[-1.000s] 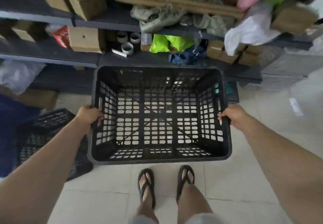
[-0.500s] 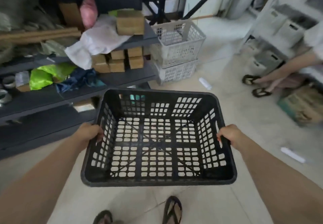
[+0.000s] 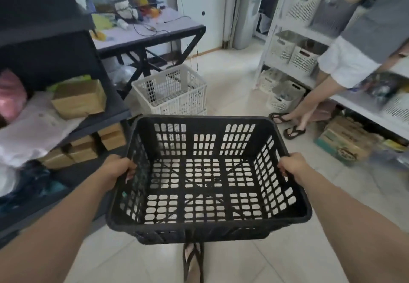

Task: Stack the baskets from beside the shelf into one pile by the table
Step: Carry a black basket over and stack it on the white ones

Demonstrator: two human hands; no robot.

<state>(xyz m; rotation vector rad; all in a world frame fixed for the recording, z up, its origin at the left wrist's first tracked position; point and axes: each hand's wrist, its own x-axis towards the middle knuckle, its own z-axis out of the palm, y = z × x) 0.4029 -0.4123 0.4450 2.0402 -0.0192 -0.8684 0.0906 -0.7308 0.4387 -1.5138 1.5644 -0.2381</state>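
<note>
Since a moment ago the view has swung away from the dark metal shelf [image 3: 66, 114], which now sits at the left edge, and the white slatted plastic baskets [image 3: 172, 90] by the dark trestle bench [image 3: 155, 37] have come closer, straight ahead.

Head view: both arms reach forward, nearly straight. The left hand [image 3: 117, 169] is curled over the left rim of the black perforated plastic basket [image 3: 205, 178], fingers hooked inside the wall; the right hand [image 3: 292, 166] clasps the right rim the same way. The basket is carried level above the pale tiled floor [image 3: 232, 79], empty, its far rim just short of the white baskets, which stand nested on the floor at the bench's near right leg. One sandalled foot [image 3: 193, 260] shows below the basket.

Open floor runs ahead to the right of the white baskets. On the right a second person [image 3: 345, 66] bends at a white shelving rack [image 3: 287, 39], with a cardboard box [image 3: 343, 143] on the floor beside them, narrowing that side.
</note>
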